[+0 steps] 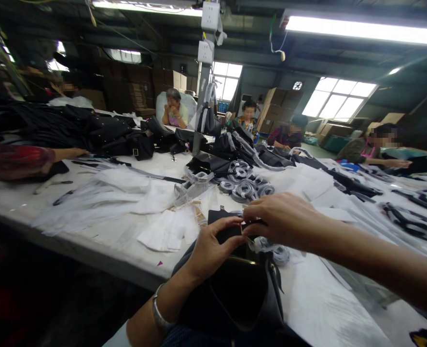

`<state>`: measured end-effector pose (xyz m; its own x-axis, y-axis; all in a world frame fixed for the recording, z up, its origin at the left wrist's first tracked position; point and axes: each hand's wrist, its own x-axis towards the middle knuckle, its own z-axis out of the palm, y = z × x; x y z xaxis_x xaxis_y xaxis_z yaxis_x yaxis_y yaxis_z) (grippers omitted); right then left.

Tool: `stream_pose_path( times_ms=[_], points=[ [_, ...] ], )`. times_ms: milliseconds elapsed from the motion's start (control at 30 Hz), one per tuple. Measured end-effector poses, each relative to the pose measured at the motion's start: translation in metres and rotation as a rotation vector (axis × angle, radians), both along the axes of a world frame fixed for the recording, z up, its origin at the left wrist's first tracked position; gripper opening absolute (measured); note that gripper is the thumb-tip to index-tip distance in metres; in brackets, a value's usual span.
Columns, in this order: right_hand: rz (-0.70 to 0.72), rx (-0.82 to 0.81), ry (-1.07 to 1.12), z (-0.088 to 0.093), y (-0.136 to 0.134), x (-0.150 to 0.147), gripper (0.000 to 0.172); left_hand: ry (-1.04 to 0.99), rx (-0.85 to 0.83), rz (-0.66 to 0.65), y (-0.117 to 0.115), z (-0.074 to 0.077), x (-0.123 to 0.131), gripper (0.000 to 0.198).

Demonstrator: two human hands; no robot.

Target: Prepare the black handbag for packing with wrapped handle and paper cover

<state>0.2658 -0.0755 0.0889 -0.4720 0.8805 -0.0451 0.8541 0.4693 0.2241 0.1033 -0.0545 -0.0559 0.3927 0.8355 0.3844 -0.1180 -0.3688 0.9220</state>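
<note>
A black handbag (278,294) with its mouth open stands at the near table edge, close to my body. My left hand (211,248), with a silver bangle on its wrist, is closed with fingers and thumb gripping the bag's far upper part. From the right my right hand (274,217) reaches across, its fingers pinching a small black strap piece by a gold-coloured metal ring or buckle (242,229). The fingertips of both hands nearly meet there. A black flap (216,216) sticks up behind my left hand. The bag's inside is dark.
Coiled grey-wrapped straps (244,189) lie just beyond my hands. Thin white wrapping sheets (112,193) cover the table at left and right. Black bags (133,144) are piled at the back left. A post with sockets (206,52) rises mid-table. Several people sit around; a red sleeve (16,161) reaches in at left.
</note>
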Motion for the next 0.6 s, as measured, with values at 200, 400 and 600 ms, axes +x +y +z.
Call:
stream_pose_path(
  times_ms=[200, 400, 600],
  points=[
    [0.083, -0.025, 0.133, -0.019, -0.002, -0.002, 0.034, -0.041, 0.058, -0.048, -0.001, -0.001, -0.008, 0.031],
    [0.015, -0.090, 0.192, -0.026, -0.006, 0.000, 0.018, 0.140, 0.124, 0.053, -0.005, 0.001, -0.026, 0.024],
    [-0.006, -0.048, 0.249, -0.022, -0.003, 0.004, 0.022, 0.219, 0.147, 0.134, -0.005, -0.003, -0.033, 0.031]
  ],
)
